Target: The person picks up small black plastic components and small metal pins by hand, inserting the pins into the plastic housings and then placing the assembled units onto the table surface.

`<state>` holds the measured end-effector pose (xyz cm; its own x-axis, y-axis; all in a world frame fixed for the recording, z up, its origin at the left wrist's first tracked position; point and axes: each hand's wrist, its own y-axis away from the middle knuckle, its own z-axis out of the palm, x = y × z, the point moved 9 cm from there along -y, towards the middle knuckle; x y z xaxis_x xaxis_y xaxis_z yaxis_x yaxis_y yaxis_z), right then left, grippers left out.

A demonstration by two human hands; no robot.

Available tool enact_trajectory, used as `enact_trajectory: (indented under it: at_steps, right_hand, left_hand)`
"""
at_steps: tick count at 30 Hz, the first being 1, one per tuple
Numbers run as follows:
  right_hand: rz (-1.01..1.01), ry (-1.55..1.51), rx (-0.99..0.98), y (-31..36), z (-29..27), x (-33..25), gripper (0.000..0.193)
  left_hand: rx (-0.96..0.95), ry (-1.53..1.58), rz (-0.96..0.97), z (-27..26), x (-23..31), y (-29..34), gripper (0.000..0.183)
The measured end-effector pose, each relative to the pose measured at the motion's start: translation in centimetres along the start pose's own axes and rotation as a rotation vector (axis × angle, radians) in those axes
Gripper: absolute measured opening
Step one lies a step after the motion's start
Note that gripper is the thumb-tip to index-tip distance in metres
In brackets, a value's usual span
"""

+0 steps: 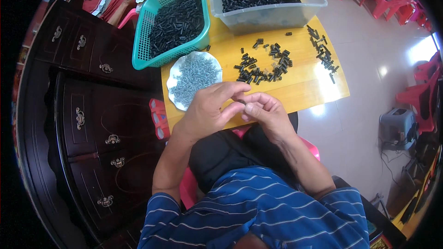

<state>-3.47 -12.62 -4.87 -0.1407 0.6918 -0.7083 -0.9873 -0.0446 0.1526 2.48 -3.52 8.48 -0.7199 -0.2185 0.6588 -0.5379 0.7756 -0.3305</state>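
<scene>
In front of my lap, at the table's near edge, my left hand (206,109) and my right hand (270,115) meet fingertip to fingertip. Between them they pinch a small dark piece (242,102), mostly covered by the fingers, so its exact kind is hidden. Just beyond my left hand lies a white wavy-edged plate (172,83) heaped with small silvery screw-like pieces (196,76). A loose cluster of short black cylindrical parts (279,64) is spread on the yellow table (307,90) past my fingers. More black parts (323,53) form a strip along the right edge.
A green perforated basket (137,50) and a translucent plastic bin (272,20), both full of black parts, stand at the back. Dark cabinets (92,110) flank the left side. Another person (104,0) sits at the far left. Red chairs (392,2) stand to the right.
</scene>
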Motion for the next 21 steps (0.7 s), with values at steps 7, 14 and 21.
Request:
enact_trajectory:
  at_steps: [7, 14, 21]
  right_hand:
    - [0.099, -0.232, -0.049, 0.0, -0.1, 0.9, 0.023]
    - [0.123, -0.301, -0.019, -0.3, -0.2, 1.1, 0.021]
    - [0.104, -0.326, -0.046, -0.3, -0.3, 1.2, 0.018]
  left_hand:
    - [-0.005, -0.027, 0.059, 0.0, 0.5, -0.3, 0.048]
    - [0.059, -0.346, 0.083, 1.6, 0.9, 0.1, 0.051]
    - [0.058, -0.315, 0.097, 2.1, 0.6, 0.2, 0.040]
